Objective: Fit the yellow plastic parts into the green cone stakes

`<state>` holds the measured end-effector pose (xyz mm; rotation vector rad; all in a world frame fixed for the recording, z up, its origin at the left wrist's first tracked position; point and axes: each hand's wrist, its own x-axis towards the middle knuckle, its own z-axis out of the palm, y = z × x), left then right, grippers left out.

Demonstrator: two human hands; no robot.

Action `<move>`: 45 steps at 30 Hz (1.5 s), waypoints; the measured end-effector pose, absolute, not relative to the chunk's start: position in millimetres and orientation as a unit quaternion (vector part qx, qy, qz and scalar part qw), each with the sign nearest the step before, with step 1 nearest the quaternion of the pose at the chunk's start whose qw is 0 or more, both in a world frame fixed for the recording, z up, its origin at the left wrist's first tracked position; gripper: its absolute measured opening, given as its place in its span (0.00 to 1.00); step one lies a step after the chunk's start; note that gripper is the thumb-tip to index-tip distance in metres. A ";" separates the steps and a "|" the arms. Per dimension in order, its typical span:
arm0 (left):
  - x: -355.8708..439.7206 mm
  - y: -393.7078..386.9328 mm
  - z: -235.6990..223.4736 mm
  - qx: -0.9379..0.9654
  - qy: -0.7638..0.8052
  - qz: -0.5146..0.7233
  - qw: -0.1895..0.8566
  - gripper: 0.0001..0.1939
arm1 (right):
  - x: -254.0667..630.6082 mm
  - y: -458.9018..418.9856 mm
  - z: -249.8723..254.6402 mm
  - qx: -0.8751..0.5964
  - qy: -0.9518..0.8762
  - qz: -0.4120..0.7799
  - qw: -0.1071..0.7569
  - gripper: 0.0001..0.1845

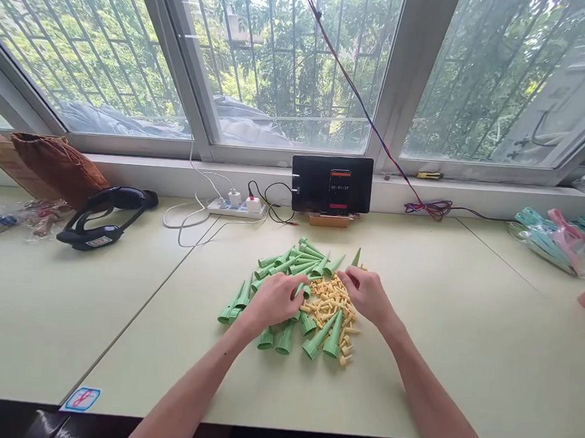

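Note:
A pile of green cone-shaped plant watering spikes [319, 337] lies on the table, beside and partly around a heap of small yellow plastic plugs [330, 298]. My left hand [277, 301] is over the middle of the green spikes, its fingers curled round one whose green shows at the fingertips. At the right edge of the yellow heap is my right hand [367, 294], thumb and fingers pinched together. Whatever it pinches is hidden or too small to make out. A green spike tip [356, 257] rises just behind its fingers; I cannot tell whether the hand touches it.
Behind the pile a tablet [331, 185] showing a timer stands against the sill. To its left are a power strip [237, 206] with cables and a black headset [105, 219]. A cable bundle [428, 207] and bagged colourful plastic items [556, 241] lie right.

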<state>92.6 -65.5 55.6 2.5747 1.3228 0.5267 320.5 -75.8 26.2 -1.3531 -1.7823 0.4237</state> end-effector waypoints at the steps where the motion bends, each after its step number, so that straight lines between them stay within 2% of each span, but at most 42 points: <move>1: 92.4 -65.7 56.3 0.872 0.446 0.175 0.096 0.13 | 320.4 -76.0 26.1 -0.539 -0.712 0.168 0.417 0.23; 8: 91.4 -65.0 54.6 0.879 0.440 0.171 0.073 0.14 | 320.0 -76.9 26.3 -0.536 -0.719 0.171 0.409 0.23; 13: 91.9 -64.0 55.2 0.874 0.432 0.203 0.094 0.11 | 319.8 -77.1 27.7 -0.535 -0.720 0.168 0.410 0.23; 17: 92.4 -62.1 56.3 0.846 0.442 0.273 0.119 0.10 | 320.4 -77.9 28.4 -0.538 -0.716 0.173 0.410 0.20; 21: 91.2 -56.6 55.0 0.776 0.485 0.382 0.127 0.12 | 319.8 -78.6 28.0 -0.537 -0.717 0.184 0.405 0.15; 24: 89.9 -52.3 52.6 0.737 0.515 0.419 0.128 0.14 | 318.1 -78.7 27.3 -0.533 -0.721 0.183 0.403 0.14; 32: 91.4 -51.5 47.4 0.740 0.523 0.402 0.128 0.17 | 304.2 -82.6 26.9 -0.492 -0.754 0.189 0.391 0.10; 45: 94.9 -54.2 45.9 0.759 0.518 0.375 0.118 0.17 | 285.5 -83.8 9.6 -0.471 -0.824 0.133 0.284 0.08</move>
